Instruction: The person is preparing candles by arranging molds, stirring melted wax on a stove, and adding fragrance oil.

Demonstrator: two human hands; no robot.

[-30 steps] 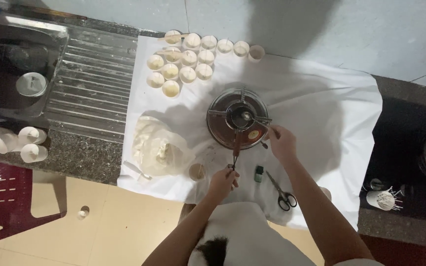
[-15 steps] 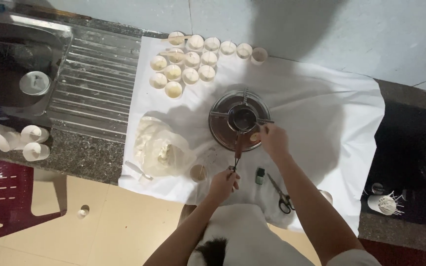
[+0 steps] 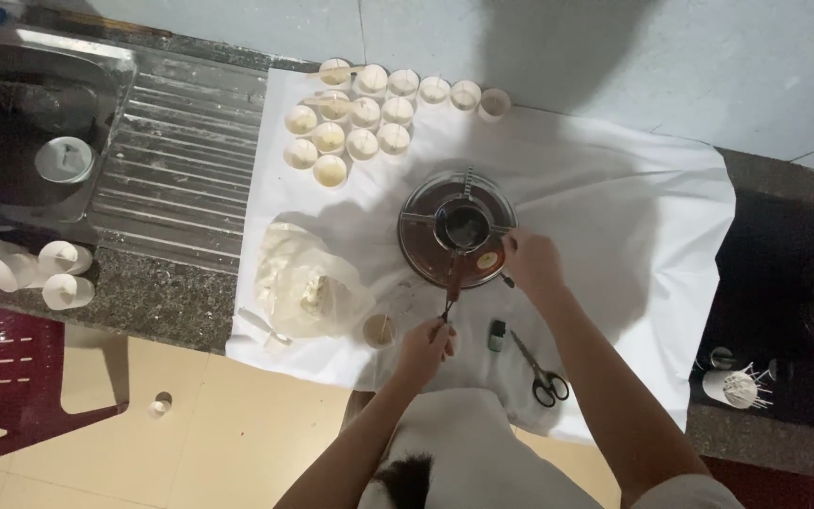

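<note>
My left hand grips the pot handle (pot's on the burner, mid-cloth). Right hand pinches something at the burner's edge, can't tell what.

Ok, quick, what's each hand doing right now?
Left hand: closed on the small pot's handle.
Right hand: at the stove rim, grip cannot be told.

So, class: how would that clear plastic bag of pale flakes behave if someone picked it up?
The clear plastic bag of pale flakes looks crumpled and slumped on the white cloth, so it would probably sag and change shape when lifted. Its top seems loose, so flakes might spill if tipped. It seems unlikely to roll.
</note>
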